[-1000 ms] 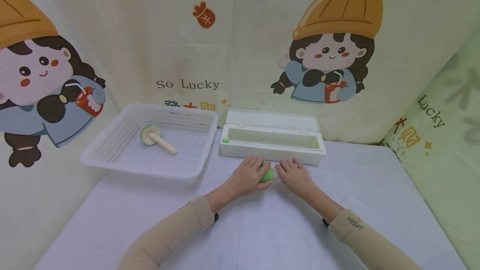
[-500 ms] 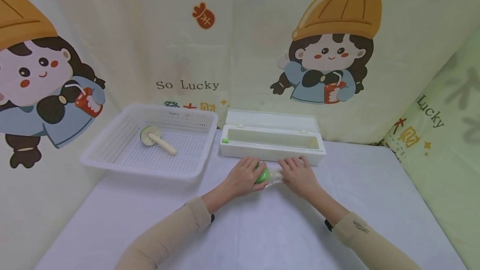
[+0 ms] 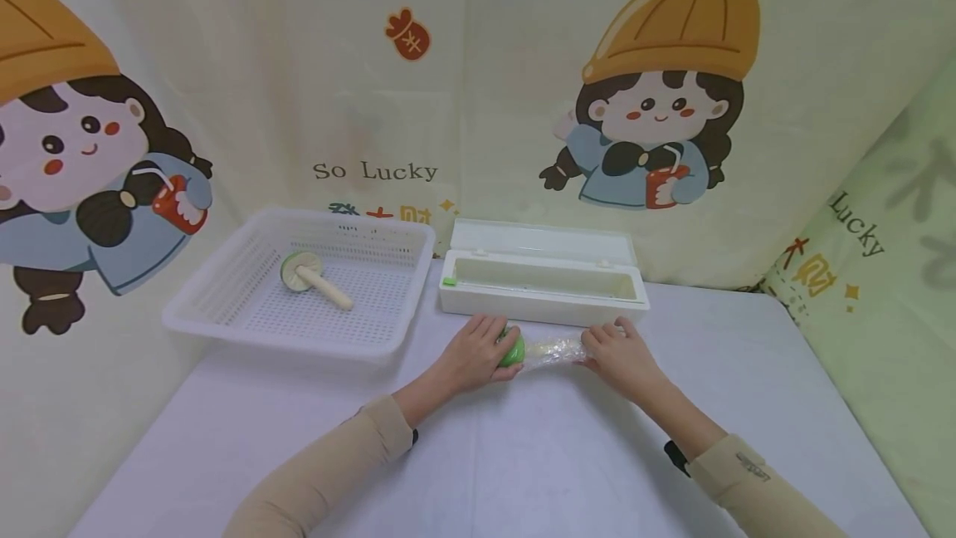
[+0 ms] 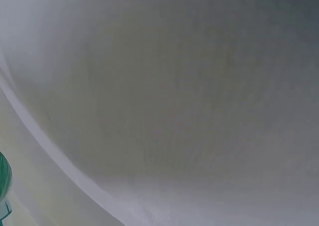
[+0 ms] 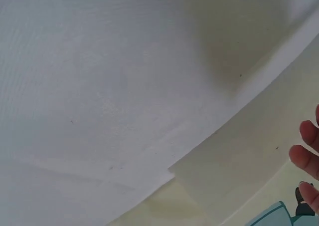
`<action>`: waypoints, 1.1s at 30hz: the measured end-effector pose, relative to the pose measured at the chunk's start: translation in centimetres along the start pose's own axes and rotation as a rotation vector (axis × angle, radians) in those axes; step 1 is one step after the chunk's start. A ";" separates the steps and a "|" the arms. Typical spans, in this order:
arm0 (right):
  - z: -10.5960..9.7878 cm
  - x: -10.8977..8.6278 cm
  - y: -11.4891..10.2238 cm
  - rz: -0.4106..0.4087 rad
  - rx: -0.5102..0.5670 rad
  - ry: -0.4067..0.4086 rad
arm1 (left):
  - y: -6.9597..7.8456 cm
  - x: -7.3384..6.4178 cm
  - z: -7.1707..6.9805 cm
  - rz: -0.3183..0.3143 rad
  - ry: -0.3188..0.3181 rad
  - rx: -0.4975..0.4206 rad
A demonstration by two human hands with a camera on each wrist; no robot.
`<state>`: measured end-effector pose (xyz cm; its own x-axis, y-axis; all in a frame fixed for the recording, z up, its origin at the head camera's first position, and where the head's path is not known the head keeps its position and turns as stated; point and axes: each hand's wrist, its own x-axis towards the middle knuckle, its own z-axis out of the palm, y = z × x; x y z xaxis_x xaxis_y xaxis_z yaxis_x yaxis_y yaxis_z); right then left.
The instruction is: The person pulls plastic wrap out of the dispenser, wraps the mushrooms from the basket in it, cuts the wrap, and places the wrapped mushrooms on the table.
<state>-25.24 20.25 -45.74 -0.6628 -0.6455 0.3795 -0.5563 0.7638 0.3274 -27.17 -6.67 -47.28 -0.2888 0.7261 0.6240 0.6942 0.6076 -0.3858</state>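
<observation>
Wearing beige sleeves (image 3: 329, 463) on both forearms, with dark lettering too small to read on the right one and a black band (image 3: 677, 457) at the right wrist, above a white-covered table (image 3: 493, 471). Gripping a smooth, rounded green piece (image 3: 513, 349) in the left hand (image 3: 478, 353), with fingers curled over the top and thumb on the near side. Pinching the right end of clear, crinkled plastic wrap (image 3: 554, 351) in the right hand (image 3: 621, 359), with the wrap drawn out between both hands and meeting the green piece at its left end. Cannot tell what pale shape shows through the wrap. Showing only a few fingertips (image 5: 305, 158) at the edge of the right wrist view, and mostly blurred pale fabric (image 4: 174, 111) in the left. Just beyond the hands, on the table: a long white box (image 3: 543, 305), hollow inside, with its lid (image 3: 541, 241) raised at the back and a small green tab (image 3: 449, 281) at the left end. Just to its left: a white perforated basket (image 3: 276, 339), holding a mushroom-shaped object (image 3: 324, 285) with green-edged round head and pale stem slanting toward the near right. Behind everything: a cream backdrop (image 3: 493, 106) printed with orange-hatted cartoon figures and "So Lucky".
</observation>
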 end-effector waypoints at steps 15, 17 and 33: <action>-3.0 0.2 -1.5 0.013 -0.058 -0.306 | 0.9 -0.3 0.0 0.025 -0.064 0.057; -3.3 0.1 -1.7 -0.015 -0.063 -0.367 | 0.9 -0.3 0.0 0.028 -0.084 0.060; -3.9 0.3 -1.0 -0.178 0.018 -0.281 | 1.9 -0.1 0.1 0.131 -0.104 -0.010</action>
<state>-22.94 19.24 -42.59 -0.6651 -0.7441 0.0631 -0.6832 0.6404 0.3510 -25.90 -5.58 -48.14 -0.2614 0.8286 0.4950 0.7369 0.5026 -0.4521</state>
